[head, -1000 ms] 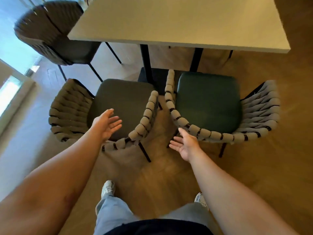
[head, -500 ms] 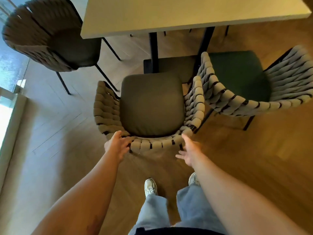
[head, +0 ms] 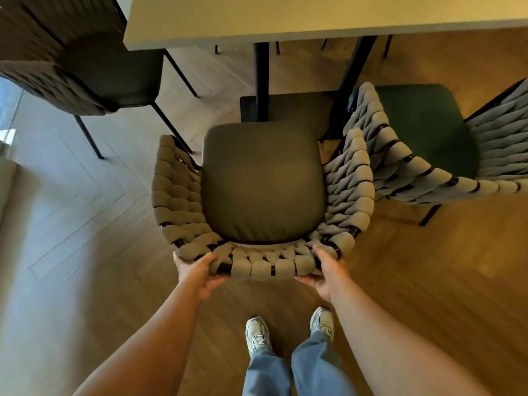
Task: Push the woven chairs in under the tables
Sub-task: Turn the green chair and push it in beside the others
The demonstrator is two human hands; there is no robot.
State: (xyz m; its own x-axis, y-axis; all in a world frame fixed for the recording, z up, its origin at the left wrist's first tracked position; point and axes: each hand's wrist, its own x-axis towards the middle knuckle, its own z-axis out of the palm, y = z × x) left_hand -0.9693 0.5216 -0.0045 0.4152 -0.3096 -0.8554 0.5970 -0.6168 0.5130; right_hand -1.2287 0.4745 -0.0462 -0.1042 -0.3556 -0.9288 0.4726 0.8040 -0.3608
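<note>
Centre-frame woven chair (head: 263, 181) stands clear of the bench (head: 285, 30), left hand (head: 200, 274) and right hand (head: 328, 274) gripping its back rim, fingers (head: 304, 278) curled under; push not yet done, green chair (head: 423, 132) at right waits too

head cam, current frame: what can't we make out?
- head: middle chair legs, hidden under its own seat and weave.
- head: fingers of left hand and right hand, tips tucked under the back rim.
- head: table far side, cut off by top edge.
- head: green-seat chair backrest, cut off by right edge.
</note>
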